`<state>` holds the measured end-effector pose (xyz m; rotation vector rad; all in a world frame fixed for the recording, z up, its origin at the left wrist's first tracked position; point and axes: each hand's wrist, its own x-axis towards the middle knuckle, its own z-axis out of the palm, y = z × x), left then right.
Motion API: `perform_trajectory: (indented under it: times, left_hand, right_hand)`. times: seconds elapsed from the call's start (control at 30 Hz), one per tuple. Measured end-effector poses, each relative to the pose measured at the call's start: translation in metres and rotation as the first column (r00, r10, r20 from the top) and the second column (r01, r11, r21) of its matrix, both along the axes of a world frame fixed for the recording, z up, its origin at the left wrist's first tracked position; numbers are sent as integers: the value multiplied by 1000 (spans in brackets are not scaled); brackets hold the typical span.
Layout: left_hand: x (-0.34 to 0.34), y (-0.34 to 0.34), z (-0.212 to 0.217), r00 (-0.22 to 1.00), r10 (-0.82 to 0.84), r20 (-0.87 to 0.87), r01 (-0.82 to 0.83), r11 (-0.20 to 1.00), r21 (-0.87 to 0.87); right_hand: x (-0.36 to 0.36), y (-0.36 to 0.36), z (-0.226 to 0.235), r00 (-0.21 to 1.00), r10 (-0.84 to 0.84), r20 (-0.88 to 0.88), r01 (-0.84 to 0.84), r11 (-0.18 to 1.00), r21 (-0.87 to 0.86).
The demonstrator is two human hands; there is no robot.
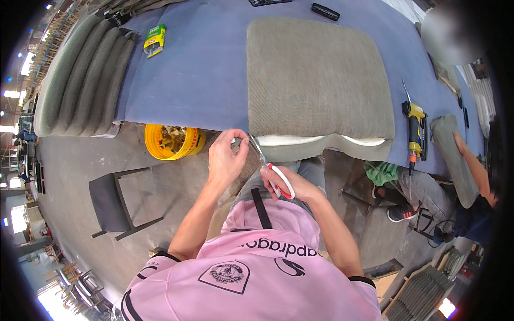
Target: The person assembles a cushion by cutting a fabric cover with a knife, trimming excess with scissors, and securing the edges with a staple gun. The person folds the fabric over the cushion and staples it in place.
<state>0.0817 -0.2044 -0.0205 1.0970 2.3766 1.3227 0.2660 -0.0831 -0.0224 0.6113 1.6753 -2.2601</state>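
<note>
Scissors with red-and-white handles are gripped in the right hand, beside the near-left corner of a grey-brown cushion on the blue counter; white padding shows along the cushion's near edge. The left hand presses thumb and forefinger together near the blades; whether something is between, I cannot tell.

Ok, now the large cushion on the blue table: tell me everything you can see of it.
The cushion is broad, roughly square with rounded corners, and covered in plain grey-green, woven-looking fabric. It lies flat on the blue table, its near side at the table's edge. There, white padding shows in two strips, with a loose-looking fabric flap below. Scissors in the right hand are close to its near left corner; whether they touch it is unclear.
</note>
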Motion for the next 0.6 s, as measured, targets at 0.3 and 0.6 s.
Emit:
perform_trajectory:
  times: [0.3,0.6]
  left_hand:
    - [-4,-17,-3,993,95,73,-93,995,-20]
    - [-147,-161,-53,837,222,-501,-449,801,-395]
  right_hand:
    - [15,-4,-14,995,-34,99,8,969,246]
    - [162,71,72,888,-427,-173,387,487,783]
